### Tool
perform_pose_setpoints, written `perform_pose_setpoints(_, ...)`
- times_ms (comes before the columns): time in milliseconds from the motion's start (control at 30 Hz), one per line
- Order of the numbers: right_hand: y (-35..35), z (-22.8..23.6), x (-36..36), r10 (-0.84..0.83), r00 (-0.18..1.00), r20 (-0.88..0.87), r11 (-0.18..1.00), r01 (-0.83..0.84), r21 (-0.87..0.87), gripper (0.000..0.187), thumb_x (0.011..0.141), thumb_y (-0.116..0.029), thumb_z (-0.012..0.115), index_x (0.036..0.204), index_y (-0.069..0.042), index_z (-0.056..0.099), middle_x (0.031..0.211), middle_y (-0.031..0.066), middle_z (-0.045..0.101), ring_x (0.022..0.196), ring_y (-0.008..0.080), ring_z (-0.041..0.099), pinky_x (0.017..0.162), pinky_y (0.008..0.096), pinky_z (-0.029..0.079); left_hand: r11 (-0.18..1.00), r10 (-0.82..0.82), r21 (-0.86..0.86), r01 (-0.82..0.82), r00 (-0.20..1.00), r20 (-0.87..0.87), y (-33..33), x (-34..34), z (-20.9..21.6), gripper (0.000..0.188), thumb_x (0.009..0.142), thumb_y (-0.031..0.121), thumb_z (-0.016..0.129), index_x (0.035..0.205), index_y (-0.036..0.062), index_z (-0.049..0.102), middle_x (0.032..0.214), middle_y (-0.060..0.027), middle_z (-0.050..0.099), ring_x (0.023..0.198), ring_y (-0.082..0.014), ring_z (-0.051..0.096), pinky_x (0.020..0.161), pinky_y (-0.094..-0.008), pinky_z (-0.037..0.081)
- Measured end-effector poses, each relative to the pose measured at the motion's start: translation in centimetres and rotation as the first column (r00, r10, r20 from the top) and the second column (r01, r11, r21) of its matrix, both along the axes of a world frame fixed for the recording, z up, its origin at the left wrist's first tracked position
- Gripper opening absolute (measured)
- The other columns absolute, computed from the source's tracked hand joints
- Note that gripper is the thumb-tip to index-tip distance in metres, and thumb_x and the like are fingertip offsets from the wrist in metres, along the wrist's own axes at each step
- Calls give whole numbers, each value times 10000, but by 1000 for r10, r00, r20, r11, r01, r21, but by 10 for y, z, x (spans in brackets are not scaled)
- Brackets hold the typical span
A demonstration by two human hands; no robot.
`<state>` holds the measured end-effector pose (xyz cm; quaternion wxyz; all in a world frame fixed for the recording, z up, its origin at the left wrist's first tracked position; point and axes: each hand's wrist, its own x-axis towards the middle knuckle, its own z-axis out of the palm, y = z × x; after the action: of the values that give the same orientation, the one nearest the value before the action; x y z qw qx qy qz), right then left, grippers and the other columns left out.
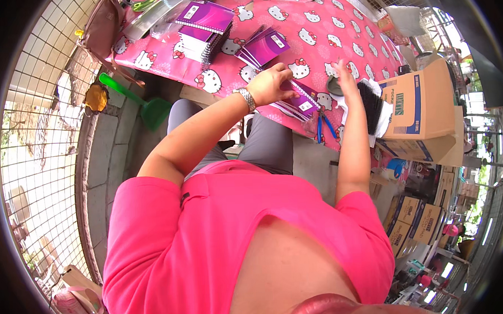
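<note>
Bright pink shirt point(253, 201) fills the foreground, below the desk point(325, 49) and its patterned pink cover. Left hand point(268, 85) has its fingers closed on the upper end of a purple notebook point(305, 104) at the desk's near edge. Right hand point(347, 83) is raised, fingers extended and loosely open, with nothing visibly held, near black spiral bindings point(379, 114). Blue-handled pliers point(320, 130) lie by that edge; fanned purple notebooks point(264, 48) rest farther in, toward the far edge.
</note>
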<state>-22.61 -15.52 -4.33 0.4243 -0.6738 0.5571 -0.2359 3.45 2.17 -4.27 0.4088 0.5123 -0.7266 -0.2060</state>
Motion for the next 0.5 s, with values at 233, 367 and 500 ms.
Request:
perform_pose_setpoints(233,16,-106,-22,-152,722,-675,742,-368,-561,510,838,-382,660,1237,-87,542,1082,194,643,940,389,615,805,512,462,992,-127,15,126,992,29,-11,11,-15,302,801,286,715,954,47,613,960,-150,584,874,-345,615,778,-432,510)
perform_pose_setpoints(367,5,-80,-53,85,821,-565,841,-363,-401,571,749,-211,786,1268,-108,572,1181,172,637,1090,331,605,942,398,458,988,-149,37,148,988,36,-16,3,-1,326,760,324,749,938,65,662,935,-154,616,862,-345,630,772,-438,510)
perform_pose_setpoints(500,52,2,-6,194,963,185,980,-181,-82,479,903,-164,620,1353,-76,479,1371,101,462,1273,247,426,1064,365,334,993,-120,-11,119,993,-16,-18,5,-26,329,741,319,765,920,60,672,905,-142,640,886,-335,631,783,-425,506)
